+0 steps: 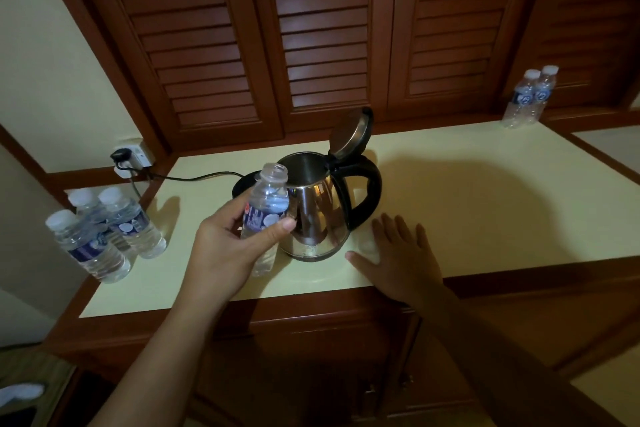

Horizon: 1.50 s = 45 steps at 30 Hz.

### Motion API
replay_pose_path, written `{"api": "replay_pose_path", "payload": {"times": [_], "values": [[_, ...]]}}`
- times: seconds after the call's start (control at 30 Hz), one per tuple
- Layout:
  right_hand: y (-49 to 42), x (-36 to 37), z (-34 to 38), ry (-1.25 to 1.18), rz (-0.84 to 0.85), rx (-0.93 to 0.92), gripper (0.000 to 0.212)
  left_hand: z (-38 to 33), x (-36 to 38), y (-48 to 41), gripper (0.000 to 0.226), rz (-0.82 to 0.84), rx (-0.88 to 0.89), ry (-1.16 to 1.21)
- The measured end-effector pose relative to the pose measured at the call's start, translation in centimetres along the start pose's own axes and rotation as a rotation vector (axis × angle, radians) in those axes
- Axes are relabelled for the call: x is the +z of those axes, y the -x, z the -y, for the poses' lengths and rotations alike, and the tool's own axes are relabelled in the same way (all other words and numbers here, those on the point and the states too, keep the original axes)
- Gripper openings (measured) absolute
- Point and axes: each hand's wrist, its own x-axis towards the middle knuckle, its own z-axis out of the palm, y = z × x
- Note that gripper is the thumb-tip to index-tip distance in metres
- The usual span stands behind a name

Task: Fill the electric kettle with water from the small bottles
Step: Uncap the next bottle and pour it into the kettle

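The left hand [235,239] grips a bottle [268,201] round its labelled middle, thumb on the near side and fingers curled round the far side. The bottle has no cap on its neck, holds water and stands nearly upright in the air, tilted a little to the right. Its mouth is level with the kettle's rim and just left of it.

The kettle [318,215] is steel and stands on the counter [485,201], near the front edge and a little left of centre. Its lid [349,132] is swung up and back on the hinge, so the mouth is open. Its black handle [367,191] points right.

The right hand [401,253] lies palm down on the counter just right of the kettle, fingers straight and spread, holding nothing. A small pale thing [367,246] lies by its index finger, too blurred to tell what it is.

Behind the bottle and left of the kettle a black base [242,184] shows in part. A cord [194,178] runs left from it to a socket [133,156] on the wall.

Three capped bottles [104,229] stand close together at the left end of the counter. Two more bottles [530,97], also capped, stand side by side at the far right corner, well apart from the kettle. Dark wooden shutters [322,28] rise behind the counter.
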Motion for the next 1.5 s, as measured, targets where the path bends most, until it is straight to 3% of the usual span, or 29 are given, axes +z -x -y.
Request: {"api": "replay_pose_path", "payload": {"times": [0.23, 0.53, 0.7, 1.03, 1.5], "values": [[-0.4, 0.1, -0.2, 0.019, 0.012, -0.008, 0.102, -0.7, -1.9, -3.1, 0.062, -0.081, 0.031, -0.328], [-0.5, 0.0, -0.3, 0.003, 0.019, -0.008, 0.103, -2.5, -2.6, -6.4, 0.076, -0.112, 0.131, -0.926], [-0.4, 0.1, -0.2, 0.018, -0.004, -0.010, 0.102, -3.1, -3.1, -7.2, 0.070, -0.118, 0.234, -1.187], [-0.4, 0.1, -0.2, 0.021, -0.007, -0.012, 0.100, -3.9, -2.4, -7.7, 0.060, -0.167, 0.372, -1.387], [-0.3, 0.0, -0.2, -0.019, -0.033, -0.013, 0.099, -4.8, -0.9, -9.0, 0.068, -0.135, 0.366, -1.466]]}}
